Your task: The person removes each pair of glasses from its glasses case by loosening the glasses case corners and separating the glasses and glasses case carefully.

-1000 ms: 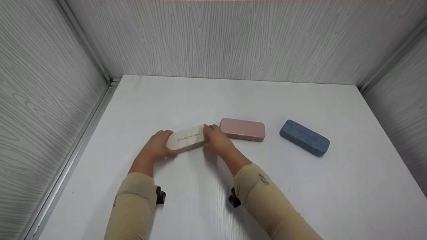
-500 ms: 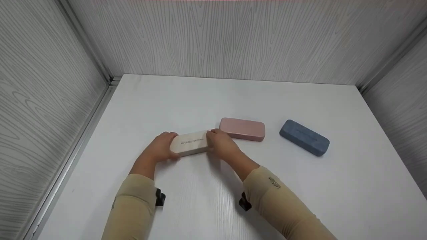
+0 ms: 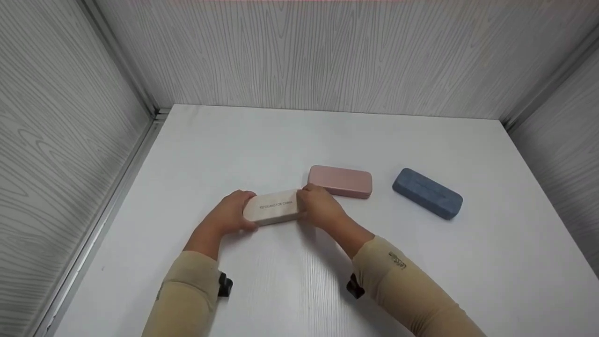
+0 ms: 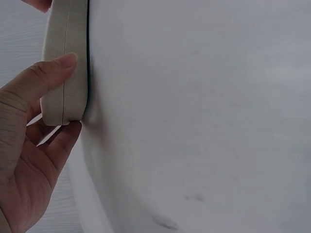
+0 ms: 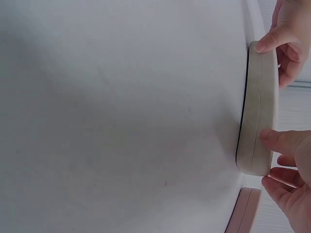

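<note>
Before us, in the head view, we list first one white desk (image 3: pixel 491 262), its top taking up most of the lower part. Behind it we note a grey wood-grained back panel (image 3: pixel 299 56), with a left panel (image 3: pixel 61 164) and a right panel (image 3: pixel 566 159) of like pattern.

Next, two tan sleeves: the left sleeve (image 3: pixel 182 295) and the right sleeve (image 3: pixel 416 290), both reaching in from the lower edge.

Hands, two, bare. The left hand (image 3: pixel 230 213) grips the left end of a pale oblong case (image 3: pixel 269 208), its thumb on the near side and fingers bent about the end. The right hand (image 3: pixel 323 208) grips the opposite end in the same manner, thumb likewise on the near side.

Cases, three, rounded at the corners. The pale one lies between the hands, low at the desk and slightly aslant; a seam runs along its side in both wrist views. Whether its base bears fully on the surface we cannot tell. A pink case (image 3: pixel 341 180) lies just beyond the right hand, partly covered by it. A blue case (image 3: pixel 427 193) lies farther right, slanted, well apart from both hands.

Small items: a black device (image 3: pixel 225 285) at the left wrist, another at the right, and dark printed lettering (image 3: pixel 276 204) atop the pale case.
</note>
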A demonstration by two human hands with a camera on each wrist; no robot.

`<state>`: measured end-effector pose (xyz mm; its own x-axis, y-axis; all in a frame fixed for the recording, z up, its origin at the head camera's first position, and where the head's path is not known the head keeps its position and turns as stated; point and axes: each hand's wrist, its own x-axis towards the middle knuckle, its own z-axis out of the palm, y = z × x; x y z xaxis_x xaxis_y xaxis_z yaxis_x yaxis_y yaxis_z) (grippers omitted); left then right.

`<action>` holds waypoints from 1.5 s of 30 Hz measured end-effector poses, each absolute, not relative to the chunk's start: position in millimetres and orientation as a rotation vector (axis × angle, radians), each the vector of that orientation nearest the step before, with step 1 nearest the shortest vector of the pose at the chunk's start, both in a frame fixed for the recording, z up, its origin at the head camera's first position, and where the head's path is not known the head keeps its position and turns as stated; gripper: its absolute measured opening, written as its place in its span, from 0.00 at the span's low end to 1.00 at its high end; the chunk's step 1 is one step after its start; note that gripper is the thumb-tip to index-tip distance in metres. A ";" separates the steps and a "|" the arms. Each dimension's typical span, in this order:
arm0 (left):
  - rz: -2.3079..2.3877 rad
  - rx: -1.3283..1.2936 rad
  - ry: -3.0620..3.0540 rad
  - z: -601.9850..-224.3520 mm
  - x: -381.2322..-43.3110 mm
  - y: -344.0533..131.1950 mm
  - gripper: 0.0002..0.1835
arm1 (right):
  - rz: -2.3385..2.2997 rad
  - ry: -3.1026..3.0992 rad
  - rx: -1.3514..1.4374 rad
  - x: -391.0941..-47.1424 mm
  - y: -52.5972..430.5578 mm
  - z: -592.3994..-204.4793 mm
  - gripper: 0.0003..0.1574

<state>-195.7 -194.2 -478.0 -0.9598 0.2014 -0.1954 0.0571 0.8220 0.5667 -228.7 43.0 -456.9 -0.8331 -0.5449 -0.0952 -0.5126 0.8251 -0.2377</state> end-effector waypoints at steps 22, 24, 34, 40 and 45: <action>0.914 0.396 2.798 -487.5 -192.0 -200.8 0.44 | -0.430 2.764 -0.885 -241.2 55.8 -465.9 0.44; 0.918 0.380 2.797 -488.3 -191.4 -201.6 0.44 | -0.411 2.759 -0.896 -241.9 55.0 -465.9 0.45; 0.958 0.314 2.778 -490.9 -189.8 -203.8 0.47 | -0.307 2.740 -0.916 -243.9 48.0 -461.9 0.44; 0.968 0.331 2.817 -493.8 -189.6 -204.3 0.44 | -0.170 2.706 -0.968 -247.4 44.6 -454.4 0.41; 0.942 0.299 2.809 -494.5 -190.6 -202.5 0.39 | -0.116 2.678 -1.105 -252.3 47.9 -448.8 0.39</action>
